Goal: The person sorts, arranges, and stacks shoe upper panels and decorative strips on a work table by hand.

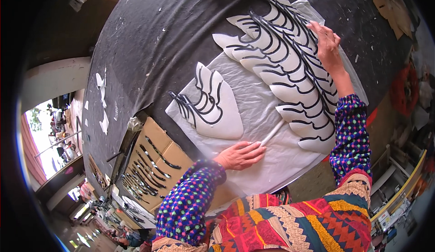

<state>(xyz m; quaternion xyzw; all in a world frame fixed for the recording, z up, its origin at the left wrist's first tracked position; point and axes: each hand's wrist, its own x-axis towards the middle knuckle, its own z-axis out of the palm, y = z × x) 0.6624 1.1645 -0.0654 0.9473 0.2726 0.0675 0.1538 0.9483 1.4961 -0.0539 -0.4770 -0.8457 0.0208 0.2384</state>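
Note:
A long overlapping row of white curved pieces with black edge bands (290,70) lies on a whitish sheet (253,170). My right hand (329,48) rests at the row's far right edge, its fingers bent and somewhat apart. Near the sheet's front, my left hand (241,156) is closed, palm down. A slim white stick (273,132) runs from its fingertips toward the row; the grip under the fingers is hidden. To the left sits a smaller stack of the same white pieces (217,111), with several black bands fanned at its left side.
Black cloth (181,29) covers the large table. At its left front, a cardboard sheet (152,161) carries several dark, shiny curved strips. White scraps (103,102) lie farther left. Brown cardboard (389,7) is at the far right, and a metal frame (398,197) stands at the lower right.

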